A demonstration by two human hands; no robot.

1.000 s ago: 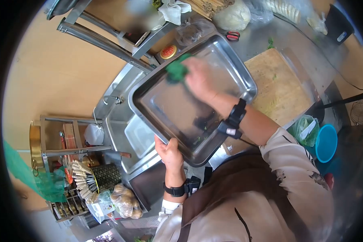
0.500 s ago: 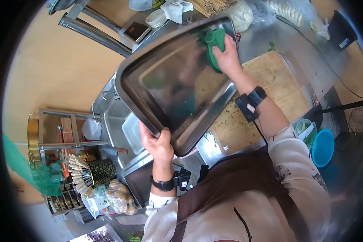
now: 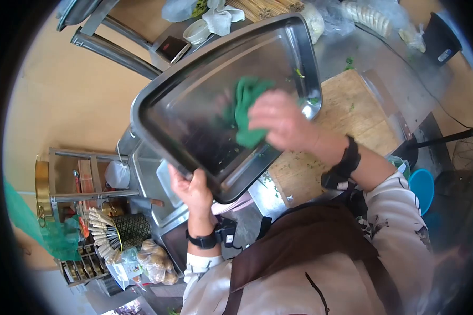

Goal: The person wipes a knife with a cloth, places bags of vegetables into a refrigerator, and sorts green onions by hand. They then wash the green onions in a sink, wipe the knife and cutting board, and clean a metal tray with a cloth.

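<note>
My left hand [image 3: 193,193] grips the near left corner of a large metal tray [image 3: 142,113], its thumb over the rim. The tray is tilted up in front of me, its inside facing me. In my right hand [image 3: 281,118], blurred by motion, is a green cloth [image 3: 249,107] against the middle of the tray's inner bottom. Bits of green leaf [image 3: 312,101] cling near the tray's right corner. Below the tray's right side lies a wooden cutting board [image 3: 347,113] scattered with green scraps.
A metal sink [image 3: 142,157] is behind the tray at left. A phone [image 3: 172,50], a white bowl [image 3: 196,31] and wooden skewers [image 3: 265,8] lie at the back. A blue basin [image 3: 421,190] stands at right, and a bag of potato-like things [image 3: 156,261] at lower left.
My right hand has drawn the green cloth from the tray's far right corner down and left to its middle. The tray and my left hand have shifted slightly left.
</note>
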